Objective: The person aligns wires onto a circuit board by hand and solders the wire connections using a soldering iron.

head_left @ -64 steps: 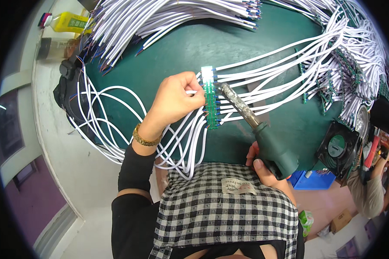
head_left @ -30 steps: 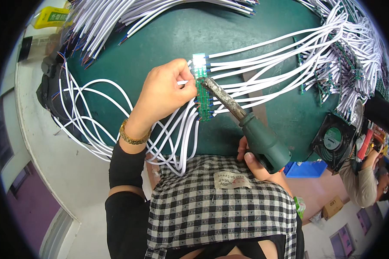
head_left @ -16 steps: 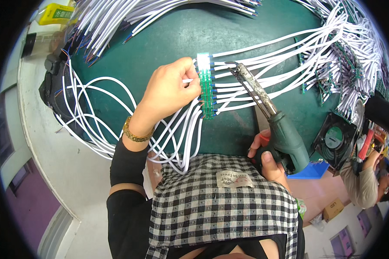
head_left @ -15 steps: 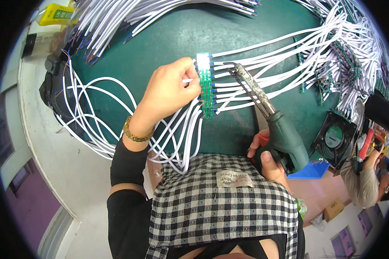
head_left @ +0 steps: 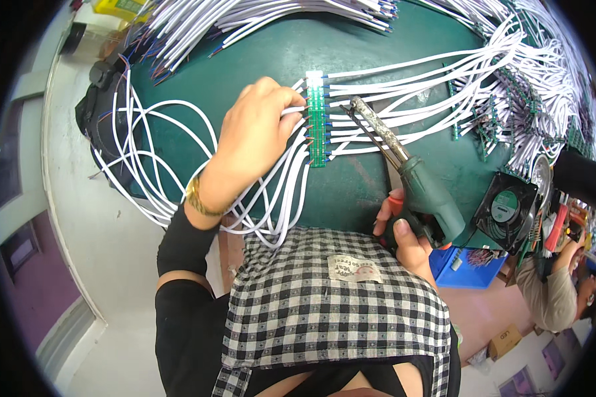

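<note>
A narrow strip of green circuit boards lies on the green work surface, with white cables running off both its long sides. At its left edge, my left hand is closed, finger and thumb pinching a white cable whose end meets the board. Low on the right, my right hand wraps round the grip of a dark green soldering gun. The gun slants up and left. Its worn metal barrel and tip lie over the right-hand cables, just beside the board. A blade-like metal piece shows partly behind the gun.
White cables loop over the left table edge. More bundles lie at the back, and wired boards pile up at the right. A black fan and blue bin stand at right. A co-worker's sleeve shows beyond.
The view has shifted a little, so more of the blue bin shows. My left hand keeps its pinch at the board's left edge, with the fingers slightly less curled. The soldering gun stays near the board.
</note>
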Tool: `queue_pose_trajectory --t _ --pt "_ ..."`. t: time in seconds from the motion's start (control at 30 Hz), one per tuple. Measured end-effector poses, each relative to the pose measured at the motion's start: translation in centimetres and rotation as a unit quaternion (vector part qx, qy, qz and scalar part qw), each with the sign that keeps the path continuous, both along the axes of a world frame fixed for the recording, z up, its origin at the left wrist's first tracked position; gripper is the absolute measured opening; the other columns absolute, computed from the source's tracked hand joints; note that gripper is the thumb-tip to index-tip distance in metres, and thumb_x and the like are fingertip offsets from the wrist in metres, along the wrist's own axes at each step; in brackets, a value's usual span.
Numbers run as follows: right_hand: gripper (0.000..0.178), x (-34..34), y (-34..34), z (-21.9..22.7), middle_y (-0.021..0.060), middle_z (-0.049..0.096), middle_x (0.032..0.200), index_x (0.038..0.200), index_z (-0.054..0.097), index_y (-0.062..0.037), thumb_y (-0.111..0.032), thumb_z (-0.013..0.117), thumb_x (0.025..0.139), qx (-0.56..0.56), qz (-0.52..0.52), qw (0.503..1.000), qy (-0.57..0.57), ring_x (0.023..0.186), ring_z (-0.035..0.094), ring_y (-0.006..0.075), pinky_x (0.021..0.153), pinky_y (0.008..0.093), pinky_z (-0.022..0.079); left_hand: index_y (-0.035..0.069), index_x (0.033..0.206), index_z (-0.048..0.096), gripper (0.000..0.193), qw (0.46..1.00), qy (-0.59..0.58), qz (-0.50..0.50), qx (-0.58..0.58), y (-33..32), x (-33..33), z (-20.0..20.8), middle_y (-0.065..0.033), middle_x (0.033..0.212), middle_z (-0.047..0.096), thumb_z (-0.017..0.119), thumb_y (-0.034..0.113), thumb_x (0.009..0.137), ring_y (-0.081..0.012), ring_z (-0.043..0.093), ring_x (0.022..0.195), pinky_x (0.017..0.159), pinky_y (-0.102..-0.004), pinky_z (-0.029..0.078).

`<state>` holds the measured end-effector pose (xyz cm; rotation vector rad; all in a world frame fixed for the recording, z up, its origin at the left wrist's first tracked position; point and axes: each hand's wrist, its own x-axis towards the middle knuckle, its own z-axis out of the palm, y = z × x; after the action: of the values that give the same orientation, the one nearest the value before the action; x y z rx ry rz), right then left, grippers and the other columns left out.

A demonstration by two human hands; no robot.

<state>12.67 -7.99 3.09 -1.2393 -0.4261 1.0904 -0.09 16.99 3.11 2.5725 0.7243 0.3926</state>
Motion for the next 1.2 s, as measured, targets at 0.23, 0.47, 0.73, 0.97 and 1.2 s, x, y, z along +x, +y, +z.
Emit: queue_pose_trajectory --t 0.23,0.47,0.73,0.97,1.2 --pt "0.045 -0.4 -0.7 -1.1 0.0105 0.057 0.084 0.123 0.048 -0.0023 -0.023 0.062 0.085 0.079 0.004 0.996 -0.050 0.067 0.054 0.0161 0.062 0.0300 0.046 0.000 0.103 0.057 0.023 0.981 -0.156 0.071 -0.093 -6.1 -1.1 0.6 -0.0142 0.093 0.058 0.058 -0.005 0.081 -0.0245 0.059 0.072 0.064 -0.0317 0.046" --pt "0.049 -0.7 -0.9 -0.9 0.0134 0.057 0.082 0.116 0.047 0.0016 -0.024 0.064 0.078 0.035 -0.017 0.999 -0.015 0.059 0.056 0.0193 0.055 0.0290 0.048 0.001 0.092 0.057 0.010 0.991 -0.044 0.119 -0.050 -4.0 -0.4 -1.8 -0.0148 0.078 0.063 0.061 0.006 0.084 -0.0319 0.060 0.069 0.063 -0.0362 0.047" --pt "0.045 -0.6 -1.0 -0.4 0.0081 0.056 0.089 0.121 0.049 -0.0024 -0.023 0.064 0.084 0.040 0.011 0.999 0.033 0.071 0.055 0.0154 0.063 0.0281 0.046 -0.001 0.093 0.064 0.014 0.945 -0.052 0.117 -0.302 -1.2 -0.1 -2.0 0.0018 0.066 0.056 0.060 0.012 0.088 -0.0050 0.048 0.057 0.053 -0.0213 0.038" --pt "0.035 -0.1 0.1 -1.3 0.0078 0.056 0.088 0.121 0.048 -0.0019 -0.013 0.057 0.089 0.053 0.036 0.998 0.000 0.070 0.056 0.0145 0.063 0.0268 0.046 -0.001 0.083 0.065 0.008 0.951 -0.052 0.080 -0.293 -0.2 0.9 -2.5 0.0029 0.063 0.055 0.066 0.007 0.082 -0.0010 0.045 0.056 0.051 -0.0182 0.036" --pt "0.034 -0.1 -0.2 -2.0 0.0103 0.057 0.086 0.120 0.049 -0.0013 -0.010 0.056 0.088 0.051 -0.015 0.997 -0.049 0.069 0.056 0.0159 0.063 0.0287 0.047 -0.004 0.084 0.064 0.008 0.893 -0.169 0.123 -0.399 -1.6 1.1 -3.8 -0.0011 0.076 0.063 0.064 0.003 0.080 -0.0051 0.055 0.071 0.067 -0.0200 0.045"
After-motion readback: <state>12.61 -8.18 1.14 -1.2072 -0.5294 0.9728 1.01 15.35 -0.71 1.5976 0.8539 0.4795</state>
